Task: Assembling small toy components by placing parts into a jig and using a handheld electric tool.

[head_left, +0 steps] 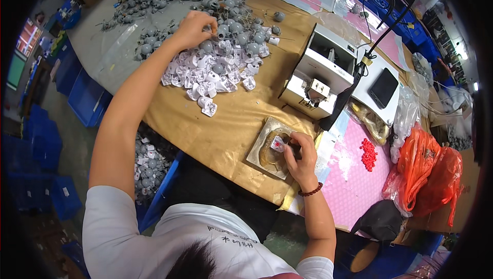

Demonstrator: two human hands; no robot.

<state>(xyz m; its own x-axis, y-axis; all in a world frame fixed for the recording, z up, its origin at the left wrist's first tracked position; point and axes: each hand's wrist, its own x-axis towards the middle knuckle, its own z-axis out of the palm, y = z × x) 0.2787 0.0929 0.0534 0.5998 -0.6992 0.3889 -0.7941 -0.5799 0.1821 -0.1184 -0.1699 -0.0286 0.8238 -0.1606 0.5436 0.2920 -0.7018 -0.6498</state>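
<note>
My left hand (196, 29) reaches far over the table to the edge of a heap of grey ball-shaped parts (236, 27). Its fingers are curled together, and whatever they grip is hidden. Just nearer lies a pile of small white plastic housings (215, 73). My right hand (302, 157), wearing a beaded bracelet, pinches a small white plastic part with a red piece (278, 144) in its middle. That part sits over the round hollow of a square metal block (257, 151) near the table's front edge.
Beyond the metal block stands a white-and-black bench machine (324, 68). A phone (384, 88) lies to its right. Small red pieces (368, 155) are heaped on pink sheeting, beside red plastic bags (418, 161). A blue bin of grey and white parts (149, 166) stands below the table's left edge.
</note>
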